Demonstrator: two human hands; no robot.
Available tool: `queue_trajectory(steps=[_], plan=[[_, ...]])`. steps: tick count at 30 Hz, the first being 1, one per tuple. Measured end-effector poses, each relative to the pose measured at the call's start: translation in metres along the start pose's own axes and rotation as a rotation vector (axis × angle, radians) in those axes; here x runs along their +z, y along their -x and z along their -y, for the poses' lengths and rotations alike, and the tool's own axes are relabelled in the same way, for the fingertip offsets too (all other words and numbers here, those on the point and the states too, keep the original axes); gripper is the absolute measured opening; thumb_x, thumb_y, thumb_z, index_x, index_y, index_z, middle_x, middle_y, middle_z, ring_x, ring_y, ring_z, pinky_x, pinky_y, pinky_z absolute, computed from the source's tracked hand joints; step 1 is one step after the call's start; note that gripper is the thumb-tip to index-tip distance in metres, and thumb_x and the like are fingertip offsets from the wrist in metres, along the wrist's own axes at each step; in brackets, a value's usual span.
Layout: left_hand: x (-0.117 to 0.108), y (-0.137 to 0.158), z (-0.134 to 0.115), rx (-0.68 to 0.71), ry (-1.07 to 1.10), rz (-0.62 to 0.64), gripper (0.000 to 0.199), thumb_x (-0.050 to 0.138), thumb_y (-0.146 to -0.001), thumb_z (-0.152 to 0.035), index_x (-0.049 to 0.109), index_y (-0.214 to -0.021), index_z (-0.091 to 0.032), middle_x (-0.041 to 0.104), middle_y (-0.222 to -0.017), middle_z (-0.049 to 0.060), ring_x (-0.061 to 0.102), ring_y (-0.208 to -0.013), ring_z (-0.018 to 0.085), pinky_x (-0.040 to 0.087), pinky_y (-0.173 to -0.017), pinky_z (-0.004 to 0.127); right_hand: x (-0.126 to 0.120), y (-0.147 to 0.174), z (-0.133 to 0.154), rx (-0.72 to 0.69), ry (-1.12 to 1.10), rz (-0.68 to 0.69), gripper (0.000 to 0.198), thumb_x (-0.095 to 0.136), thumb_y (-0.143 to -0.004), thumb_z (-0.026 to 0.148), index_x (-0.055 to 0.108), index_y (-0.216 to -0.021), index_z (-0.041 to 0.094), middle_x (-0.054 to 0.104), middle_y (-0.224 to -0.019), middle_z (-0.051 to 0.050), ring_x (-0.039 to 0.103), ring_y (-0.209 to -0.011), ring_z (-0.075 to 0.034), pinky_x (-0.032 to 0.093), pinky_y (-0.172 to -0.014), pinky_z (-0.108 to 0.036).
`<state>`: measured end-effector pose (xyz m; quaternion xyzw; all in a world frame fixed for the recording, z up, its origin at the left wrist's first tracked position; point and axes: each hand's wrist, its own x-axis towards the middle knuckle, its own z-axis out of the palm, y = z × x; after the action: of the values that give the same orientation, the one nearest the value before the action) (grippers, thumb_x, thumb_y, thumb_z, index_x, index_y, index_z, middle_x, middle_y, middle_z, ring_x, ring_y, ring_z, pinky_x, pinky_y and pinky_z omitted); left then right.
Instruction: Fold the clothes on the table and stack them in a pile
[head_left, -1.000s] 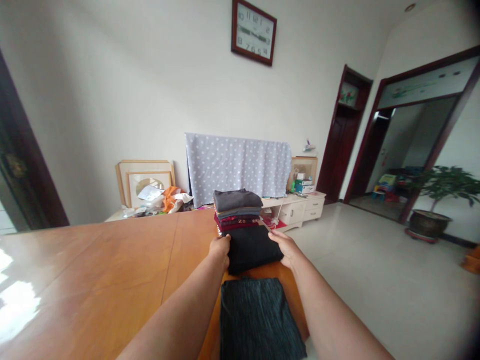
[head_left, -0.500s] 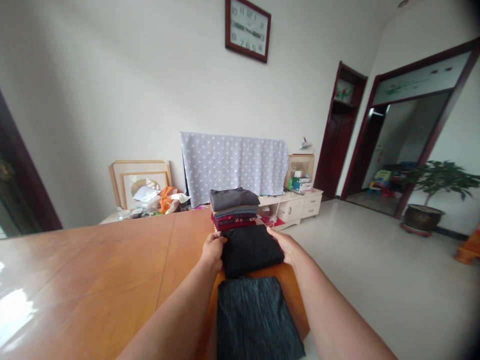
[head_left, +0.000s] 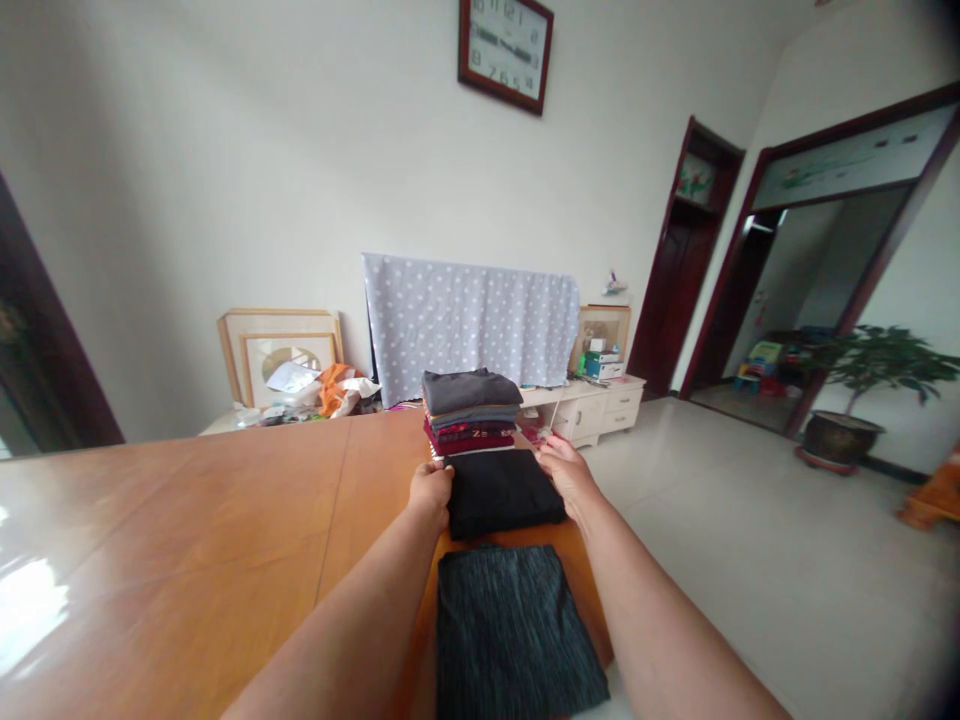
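the left hand (head_left: 431,492) is clamping its fingers on the black cloth (head_left: 504,492), which is lying between both hands; the right hand (head_left: 568,474) is touching it, finger grip unclear. beyond the fingers a clothes stack (head_left: 472,412) is standing; nearer, a streaked cloth (head_left: 517,632) is lying.

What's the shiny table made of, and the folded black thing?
The table looks like varnished wood: orange-brown, with seams and a glossy glare. The folded black thing looks like matte cloth: it has soft, rounded edges and hardly shines. Cotton or something else? I can't tell.
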<state>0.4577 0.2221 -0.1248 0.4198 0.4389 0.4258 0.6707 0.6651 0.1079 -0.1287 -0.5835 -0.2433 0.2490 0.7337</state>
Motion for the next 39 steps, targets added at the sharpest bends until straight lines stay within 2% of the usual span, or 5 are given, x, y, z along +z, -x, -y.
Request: queue_trajectory(steps=[6,15,23,28,39], plan=[[0.006,-0.008,0.002,0.045,-0.131,-0.198,0.020,0.072,-0.068,-0.017,0.056,-0.079,-0.023,0.065,-0.075,0.004,0.067,-0.083,0.025,0.052,-0.069,0.031,-0.010,-0.005,0.002,-0.175,0.374,-0.206,0.036,0.064,-0.075,0.036,0.072,-0.108,0.023,0.075,-0.105,-0.006,0.069,-0.100,-0.026,0.052,-0.095,-0.038],[0.014,0.000,0.002,0.105,-0.267,-0.358,0.022,0.071,-0.066,-0.014,0.055,-0.077,-0.024,0.068,-0.090,0.010,0.067,-0.099,0.033,0.051,-0.083,0.040,0.014,0.021,0.021,-0.419,0.848,0.172,0.023,0.064,-0.083,0.041,0.078,-0.101,0.034,0.075,-0.112,-0.002,0.064,-0.112,-0.029,0.042,-0.106,-0.042],[-0.001,0.017,-0.021,0.316,-0.342,-0.152,0.011,0.068,-0.081,-0.023,0.066,-0.091,-0.022,0.072,-0.101,0.010,0.064,-0.111,0.029,0.048,-0.098,0.037,0.011,0.022,0.014,-0.422,0.768,0.251,0.025,0.067,-0.085,0.043,0.078,-0.106,0.035,0.065,-0.134,0.001,0.052,-0.133,-0.028,0.029,-0.118,-0.042],[-0.010,0.050,-0.021,0.646,-0.549,0.312,0.024,0.066,-0.087,-0.032,0.070,-0.111,-0.029,0.065,-0.134,0.005,0.042,-0.141,0.026,0.015,-0.122,0.043,0.002,0.008,0.022,-0.404,0.758,0.251,0.025,0.064,-0.085,0.031,0.078,-0.106,0.032,0.069,-0.127,0.000,0.055,-0.130,-0.027,0.032,-0.117,-0.041],[0.000,0.030,-0.018,0.497,-0.838,0.446,0.029,0.073,-0.082,-0.040,0.069,-0.109,-0.032,0.051,-0.150,0.006,0.026,-0.150,0.031,-0.014,-0.116,0.060,-0.003,0.012,0.001,-0.438,0.696,0.164,0.034,0.058,-0.091,0.043,0.072,-0.120,0.033,0.069,-0.128,-0.002,0.058,-0.127,-0.025,0.036,-0.115,-0.040]])
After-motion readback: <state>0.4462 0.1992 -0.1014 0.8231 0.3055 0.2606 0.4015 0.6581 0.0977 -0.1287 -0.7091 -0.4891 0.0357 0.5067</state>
